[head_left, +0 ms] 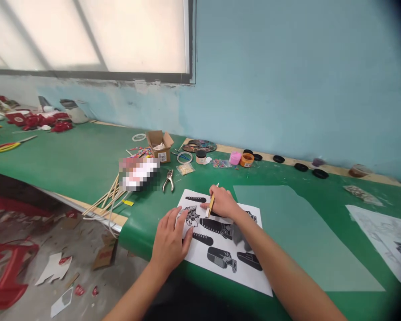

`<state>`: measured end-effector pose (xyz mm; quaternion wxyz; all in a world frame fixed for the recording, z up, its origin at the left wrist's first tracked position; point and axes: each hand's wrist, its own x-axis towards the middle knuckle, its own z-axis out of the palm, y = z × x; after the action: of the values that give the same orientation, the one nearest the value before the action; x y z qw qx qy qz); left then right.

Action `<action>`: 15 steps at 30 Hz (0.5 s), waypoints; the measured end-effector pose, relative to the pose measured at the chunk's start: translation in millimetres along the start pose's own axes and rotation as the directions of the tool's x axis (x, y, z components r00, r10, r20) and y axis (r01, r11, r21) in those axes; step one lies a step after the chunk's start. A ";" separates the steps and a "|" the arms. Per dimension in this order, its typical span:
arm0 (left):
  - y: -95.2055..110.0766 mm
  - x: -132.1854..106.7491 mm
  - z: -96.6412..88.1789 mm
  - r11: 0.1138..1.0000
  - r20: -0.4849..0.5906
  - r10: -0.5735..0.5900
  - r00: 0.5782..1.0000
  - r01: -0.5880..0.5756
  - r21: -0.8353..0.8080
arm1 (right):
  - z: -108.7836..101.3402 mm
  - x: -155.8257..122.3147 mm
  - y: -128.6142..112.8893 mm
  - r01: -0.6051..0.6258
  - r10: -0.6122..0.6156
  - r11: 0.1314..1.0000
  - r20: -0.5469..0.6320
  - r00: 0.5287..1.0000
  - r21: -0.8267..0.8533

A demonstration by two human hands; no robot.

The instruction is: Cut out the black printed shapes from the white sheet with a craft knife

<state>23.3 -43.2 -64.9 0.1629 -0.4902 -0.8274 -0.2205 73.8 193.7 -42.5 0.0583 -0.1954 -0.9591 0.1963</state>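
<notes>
Left hand point(171, 240) spread flat, pinning the printed sheet point(220, 243) at six o'clock on the green worktop point(87, 165); right hand point(222, 203) pinching a craft knife point(211, 204) on it. Black shapes look uncut, most work remains.

Hardly any writing is showing clearly enough to be read here. The small cardboard box point(159, 145) on the green tabletop point(87, 165) is carrying a white sticker on its front with dark marks, possibly a letter and digits, but they are too small to make out. The white sheet point(220, 243) is showing only black printed shapes, no words. A patch beside the pliers point(168, 180) is blurred out, so nothing there is legible. The jars point(246, 159) by the wall are showing no readable labels.
</notes>
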 end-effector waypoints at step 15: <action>24.1 36.3 13.8 0.937 0.181 -0.334 0.925 0.346 -0.038 | -30.3 -9.2 30.6 0.067 -0.070 0.960 0.003 0.998 0.273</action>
<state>26.8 1.1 -54.1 0.0334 -0.3616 -0.9027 -0.2308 98.7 226.6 -27.3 0.0853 -0.1510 -0.9294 0.3257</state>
